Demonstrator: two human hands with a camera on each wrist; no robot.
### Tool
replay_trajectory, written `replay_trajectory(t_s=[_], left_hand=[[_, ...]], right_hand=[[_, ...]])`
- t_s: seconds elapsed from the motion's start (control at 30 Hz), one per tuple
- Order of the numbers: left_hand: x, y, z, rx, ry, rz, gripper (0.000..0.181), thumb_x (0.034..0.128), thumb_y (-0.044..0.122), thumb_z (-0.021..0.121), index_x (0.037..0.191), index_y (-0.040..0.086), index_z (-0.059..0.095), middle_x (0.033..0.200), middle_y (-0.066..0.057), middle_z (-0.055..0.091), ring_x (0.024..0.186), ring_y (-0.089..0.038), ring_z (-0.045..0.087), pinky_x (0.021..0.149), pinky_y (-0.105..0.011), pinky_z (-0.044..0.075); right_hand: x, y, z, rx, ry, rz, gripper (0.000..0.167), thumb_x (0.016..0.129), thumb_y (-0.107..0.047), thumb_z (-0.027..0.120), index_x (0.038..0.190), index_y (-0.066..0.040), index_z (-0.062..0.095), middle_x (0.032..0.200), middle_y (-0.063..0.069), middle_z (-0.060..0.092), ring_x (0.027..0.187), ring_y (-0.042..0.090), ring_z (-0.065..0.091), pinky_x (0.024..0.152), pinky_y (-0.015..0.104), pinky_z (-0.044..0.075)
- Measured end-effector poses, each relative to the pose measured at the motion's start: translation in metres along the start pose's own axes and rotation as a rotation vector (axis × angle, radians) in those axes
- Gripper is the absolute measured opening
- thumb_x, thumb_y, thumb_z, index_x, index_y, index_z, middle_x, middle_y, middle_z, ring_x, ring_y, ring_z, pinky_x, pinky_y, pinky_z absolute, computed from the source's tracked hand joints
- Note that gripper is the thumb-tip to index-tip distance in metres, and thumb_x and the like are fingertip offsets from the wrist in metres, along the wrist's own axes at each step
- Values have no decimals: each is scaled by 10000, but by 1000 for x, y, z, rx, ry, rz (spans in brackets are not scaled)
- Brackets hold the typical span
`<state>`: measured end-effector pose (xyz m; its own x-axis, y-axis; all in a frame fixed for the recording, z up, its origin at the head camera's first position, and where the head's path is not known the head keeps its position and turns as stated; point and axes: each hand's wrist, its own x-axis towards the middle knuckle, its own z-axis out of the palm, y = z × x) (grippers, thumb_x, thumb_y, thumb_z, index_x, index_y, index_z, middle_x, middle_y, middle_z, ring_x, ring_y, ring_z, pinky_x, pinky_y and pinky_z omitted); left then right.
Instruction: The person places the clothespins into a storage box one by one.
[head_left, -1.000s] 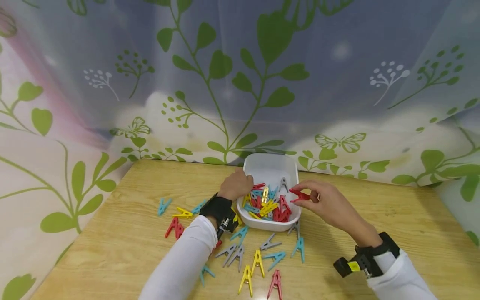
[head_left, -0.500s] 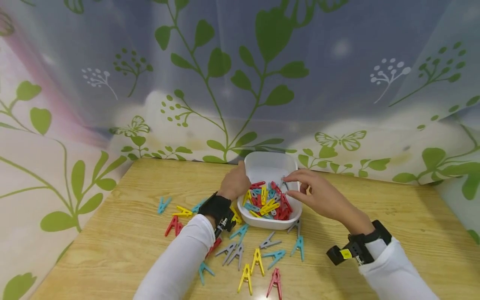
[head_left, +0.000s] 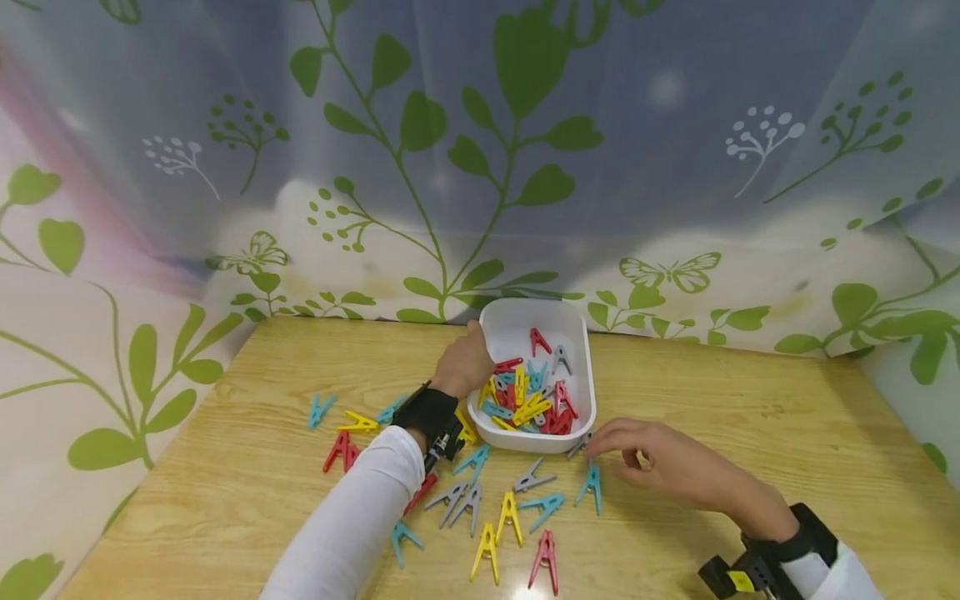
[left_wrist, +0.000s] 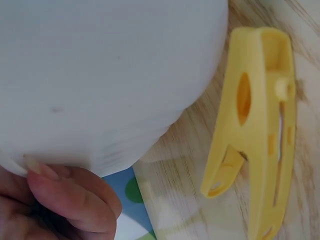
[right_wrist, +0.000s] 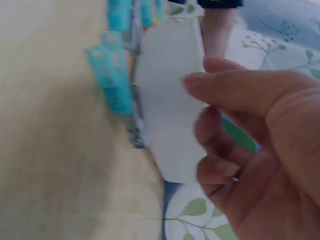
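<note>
A white container holds several clothespins; a red one lies towards its back. My left hand grips the container's left side, and in the left wrist view its curled fingers meet the white wall. Outside that wall lies a yellow clothespin. My right hand is off the container's front right corner, beside a grey clothespin and a teal one. In the right wrist view its fingers are bent, with nothing visible between them.
Several yellow, grey, teal and red clothespins lie on the wooden table in front of the container. More are to the left, among them a teal one and a red one. A patterned curtain stands behind the table.
My right hand let go of the red clothespin, now lying in the container, and moved out towards the front right. My left hand has stayed at the container's left side.
</note>
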<state>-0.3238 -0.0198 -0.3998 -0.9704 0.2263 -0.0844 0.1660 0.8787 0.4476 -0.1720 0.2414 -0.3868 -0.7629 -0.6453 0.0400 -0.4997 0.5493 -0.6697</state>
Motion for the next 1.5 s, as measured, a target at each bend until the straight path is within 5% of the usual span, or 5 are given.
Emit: replay_trajectory(t_s=[0.27,0.5,0.93,1.23,1.5], left_hand=[[0,0,0,-4,35,-13,613,901,86,611,1393,-63,276,889,-209,638,739,-334,649,608,-404,506],[-2,4,2,8,43,-31,584,898,87,618,1370,-58,305,851,-202,630,726,-342,640,611,-415,501],[-3,5,4,19,49,-35,509,912,96,607,1326,-41,345,793,-181,611,660,-319,624,546,-385,471],[-2,3,4,6,55,-38,498,912,91,602,1316,-48,347,824,-191,620,684,-320,633,564,-388,484],[-2,4,5,21,65,-47,449,904,103,616,1260,-36,382,857,-191,628,723,-324,644,580,-395,498]], right_hand=[[1,1,20,-51,-181,1,376,872,41,629,1182,-168,671,1242,-25,571,809,32,505,663,216,428],[5,1,29,-145,-161,-36,356,840,26,664,1113,-199,708,1177,-71,587,965,38,525,751,245,456],[7,-5,34,-157,-150,18,243,830,-104,746,1055,-192,721,1055,-151,579,781,-9,503,671,225,455],[9,-5,34,-184,-145,-2,227,816,-150,765,1032,-203,722,1034,-168,584,852,-1,539,713,264,485],[11,-15,18,-133,-64,29,247,842,-218,741,1084,-176,713,1108,-89,609,766,13,536,664,240,472]])
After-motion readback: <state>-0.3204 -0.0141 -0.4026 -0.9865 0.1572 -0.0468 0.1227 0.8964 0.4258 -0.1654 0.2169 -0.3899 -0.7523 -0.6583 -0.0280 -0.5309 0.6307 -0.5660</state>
